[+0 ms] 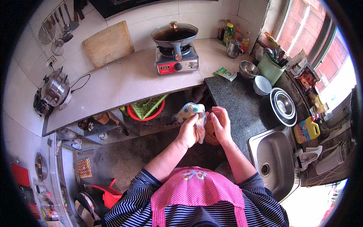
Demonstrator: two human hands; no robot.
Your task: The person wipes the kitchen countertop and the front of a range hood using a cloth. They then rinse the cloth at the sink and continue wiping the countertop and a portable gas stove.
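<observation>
My left hand (187, 131) grips a bunched cloth (189, 111) printed with green and yellow spots and edged in blue. Part of the cloth hangs down past the fingers. Just to its right is my right hand (222, 127), thumb and fingers apart, with nothing visible in it. Both hands are raised in front of the pink checked apron (195, 184), over the floor between the counters. Behind the right hand, a woven basket (211, 133) is partly hidden.
A lidded wok (174, 35) stands on a portable gas stove (178, 63). Right of me are a steel sink (273, 164), nested basins (283, 106) and a yellow jug (306, 130). Under the counter, a red basin (160, 112) holds a green basket (147, 106). A steel pot (55, 86) stands far left.
</observation>
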